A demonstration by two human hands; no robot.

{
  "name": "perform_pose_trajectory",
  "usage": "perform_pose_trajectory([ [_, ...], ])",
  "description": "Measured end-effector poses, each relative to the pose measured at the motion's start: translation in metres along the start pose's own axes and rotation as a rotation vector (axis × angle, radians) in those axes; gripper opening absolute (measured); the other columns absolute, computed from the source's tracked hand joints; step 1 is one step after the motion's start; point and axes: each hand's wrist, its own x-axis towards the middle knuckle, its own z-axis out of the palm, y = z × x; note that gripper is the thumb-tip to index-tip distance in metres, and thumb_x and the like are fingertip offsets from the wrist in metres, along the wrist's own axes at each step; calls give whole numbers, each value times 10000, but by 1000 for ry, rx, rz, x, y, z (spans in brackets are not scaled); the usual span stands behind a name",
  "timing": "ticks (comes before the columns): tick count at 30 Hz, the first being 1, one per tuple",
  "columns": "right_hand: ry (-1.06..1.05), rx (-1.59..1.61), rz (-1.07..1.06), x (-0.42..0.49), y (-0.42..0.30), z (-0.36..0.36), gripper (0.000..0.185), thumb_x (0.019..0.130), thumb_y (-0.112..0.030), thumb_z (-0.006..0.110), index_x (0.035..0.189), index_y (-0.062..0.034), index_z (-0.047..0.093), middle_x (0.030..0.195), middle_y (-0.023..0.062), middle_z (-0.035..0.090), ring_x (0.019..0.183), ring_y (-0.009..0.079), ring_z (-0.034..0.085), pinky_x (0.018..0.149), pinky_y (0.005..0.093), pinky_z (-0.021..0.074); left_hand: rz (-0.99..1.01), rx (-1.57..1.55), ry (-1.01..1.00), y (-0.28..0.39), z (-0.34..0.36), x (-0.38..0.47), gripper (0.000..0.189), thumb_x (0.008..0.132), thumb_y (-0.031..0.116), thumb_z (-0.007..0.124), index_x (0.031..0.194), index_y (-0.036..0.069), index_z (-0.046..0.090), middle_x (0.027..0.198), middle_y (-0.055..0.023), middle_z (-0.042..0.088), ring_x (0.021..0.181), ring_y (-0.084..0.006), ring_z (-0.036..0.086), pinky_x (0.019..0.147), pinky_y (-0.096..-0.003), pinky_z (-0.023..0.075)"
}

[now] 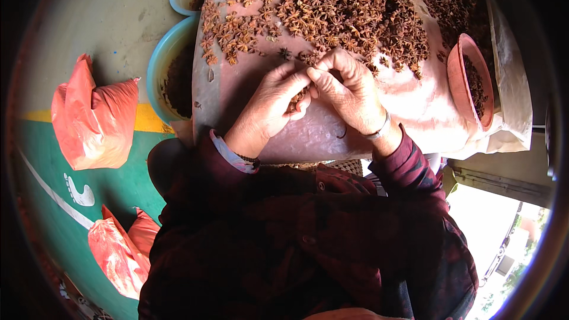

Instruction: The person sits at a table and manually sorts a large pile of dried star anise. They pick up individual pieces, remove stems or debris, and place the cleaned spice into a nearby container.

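My left hand is curled around some star anise, part of which shows between its fingers. The fingertips of my right hand meet those of the left above the near part of the table. Whether the right fingertips pinch anything is too small to tell. Just beyond my hands a heap of dried star anise pods spreads over the plastic-covered tabletop. One darker pod lies apart at the heap's near edge.
A pink plastic basket holding dark pieces stands at the table's right. Left of the table are two blue-rimmed basins with dark contents. Tied red plastic bags rest on the green and grey floor. Bright daylight enters at lower right.
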Motion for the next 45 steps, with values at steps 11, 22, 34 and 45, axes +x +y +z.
perform_pose_trajectory([
  [11,121,-104,92,31,23,-48,130,1006,-147,589,908,-66,561,747,-47,525,606,22,412,518,191,343,277,359,12,26,2,-8,151,1021,196,550,1067,72,623,727,2,593,511,-31,449,416,-185,314],
  [22,-142,-1034,-67,133,70,-49,176,868,-167,620,926,-11,678,796,204,675,770,383,662,716,429,533,311,165,375,32,-19,5,257,1039,248,532,1184,58,626,736,-4,571,504,-44,447,427,-191,323],
  [34,-71,-410,52,23,13,-9,131,994,-131,587,971,-3,599,802,13,597,747,110,549,697,266,481,339,737,187,12,-10,7,264,1002,152,575,1211,-6,608,827,-60,628,563,-87,528,491,-218,439],
  [45,-503,-182,236,-8,-16,-36,284,937,-193,702,1155,-17,662,961,-15,687,860,95,617,783,258,519,810,906,586,28,-18,12,460,991,70,578,1438,45,470,795,8,582,679,-31,468,619,-188,427],
])
